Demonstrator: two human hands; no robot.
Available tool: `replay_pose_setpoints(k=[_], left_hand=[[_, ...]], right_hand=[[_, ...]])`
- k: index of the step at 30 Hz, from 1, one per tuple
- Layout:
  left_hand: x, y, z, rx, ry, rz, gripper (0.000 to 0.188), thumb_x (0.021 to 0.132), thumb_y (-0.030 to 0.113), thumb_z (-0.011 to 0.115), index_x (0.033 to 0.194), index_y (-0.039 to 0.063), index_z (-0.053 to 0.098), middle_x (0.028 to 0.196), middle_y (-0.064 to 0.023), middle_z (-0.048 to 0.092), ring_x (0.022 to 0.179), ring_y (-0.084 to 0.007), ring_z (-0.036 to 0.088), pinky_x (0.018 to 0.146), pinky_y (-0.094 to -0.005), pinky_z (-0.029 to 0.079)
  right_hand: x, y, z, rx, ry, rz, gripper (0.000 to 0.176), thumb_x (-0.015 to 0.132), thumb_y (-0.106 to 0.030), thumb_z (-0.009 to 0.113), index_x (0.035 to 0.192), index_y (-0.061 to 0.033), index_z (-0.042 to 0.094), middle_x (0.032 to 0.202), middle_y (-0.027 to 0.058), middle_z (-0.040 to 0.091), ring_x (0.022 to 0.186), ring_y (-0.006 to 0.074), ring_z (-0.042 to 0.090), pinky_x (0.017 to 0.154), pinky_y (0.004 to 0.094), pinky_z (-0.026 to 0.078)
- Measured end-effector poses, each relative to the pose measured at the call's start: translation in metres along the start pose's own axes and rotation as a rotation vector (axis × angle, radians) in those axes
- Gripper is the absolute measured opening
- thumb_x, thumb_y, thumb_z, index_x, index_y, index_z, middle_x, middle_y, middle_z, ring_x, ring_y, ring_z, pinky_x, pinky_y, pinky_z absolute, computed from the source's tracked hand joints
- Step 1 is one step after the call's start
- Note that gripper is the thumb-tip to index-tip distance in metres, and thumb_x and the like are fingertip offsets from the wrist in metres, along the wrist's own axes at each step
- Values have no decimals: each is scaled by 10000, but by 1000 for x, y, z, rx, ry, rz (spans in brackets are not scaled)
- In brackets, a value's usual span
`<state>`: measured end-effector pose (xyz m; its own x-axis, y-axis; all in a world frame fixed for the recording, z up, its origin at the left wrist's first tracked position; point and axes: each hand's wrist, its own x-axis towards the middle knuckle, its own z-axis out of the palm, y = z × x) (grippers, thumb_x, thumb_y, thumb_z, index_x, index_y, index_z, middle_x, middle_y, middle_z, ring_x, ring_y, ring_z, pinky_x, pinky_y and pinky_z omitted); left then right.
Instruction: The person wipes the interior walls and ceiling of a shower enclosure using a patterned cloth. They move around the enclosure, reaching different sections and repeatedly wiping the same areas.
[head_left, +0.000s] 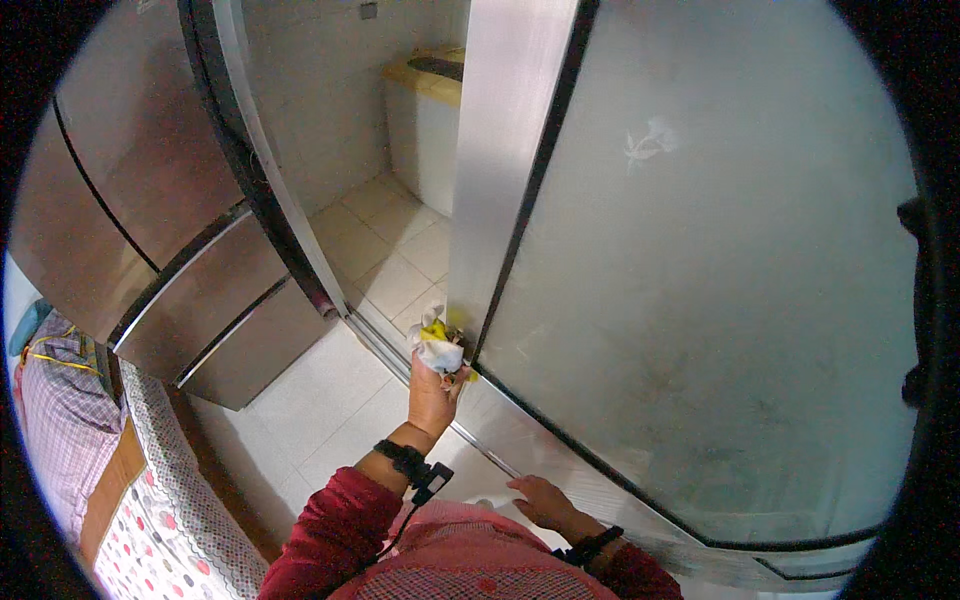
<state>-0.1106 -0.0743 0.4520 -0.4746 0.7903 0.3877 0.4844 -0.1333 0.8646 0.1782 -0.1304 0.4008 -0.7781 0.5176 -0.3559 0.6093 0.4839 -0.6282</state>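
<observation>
A crumpled white and yellow cloth (439, 346) is gripped in my left hand (433, 390), which holds it against the edge of the sliding door's metal frame (487, 187). The frosted glass pane (697, 285) of that door fills the right side of the view. Low down, near the bottom rail of the door, is my right hand (544, 501), fingers slightly spread and holding nothing. Black straps circle both wrists.
A brown refrigerator (247, 300) stands left of the doorway. The metal floor track (375, 345) crosses the threshold. A tiled counter (424, 82) is beyond it. At lower left are a patterned cover (165, 525) and a checked cloth (75, 427).
</observation>
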Motion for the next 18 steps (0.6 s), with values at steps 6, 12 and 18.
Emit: replay_pose_setpoints(k=[6, 12, 18], left_hand=[[30, 62, -18, 205, 160, 278, 505, 579, -22, 678, 1052, 30, 510, 1030, -192, 496, 946, -383, 479, 835, -416, 409], [-1, -4, -1, 142, 85, -3, 363, 743, 86, 649, 1066, 11, 502, 966, -177, 526, 885, -343, 537, 769, -371, 460], [-34, -46, -1, -622, 198, -705, 364, 934, 296, 476, 1142, 15, 377, 915, -129, 608, 797, -221, 623, 646, -336, 535]], right_hand=[[-3, -1, 4, 0, 23, -1, 366, 840, -198, 548, 1179, -62, 519, 1202, 143, 523, 1135, 312, 467, 969, 403, 373], [-13, 4, 8, -57, 1, 6, 372, 821, -183, 567, 1171, -65, 526, 1188, 140, 535, 1126, 305, 476, 967, 396, 379], [-21, 15, 17, -57, 20, -7, 371, 821, -183, 569, 1170, -64, 531, 1180, 137, 541, 1122, 303, 481, 961, 399, 384]])
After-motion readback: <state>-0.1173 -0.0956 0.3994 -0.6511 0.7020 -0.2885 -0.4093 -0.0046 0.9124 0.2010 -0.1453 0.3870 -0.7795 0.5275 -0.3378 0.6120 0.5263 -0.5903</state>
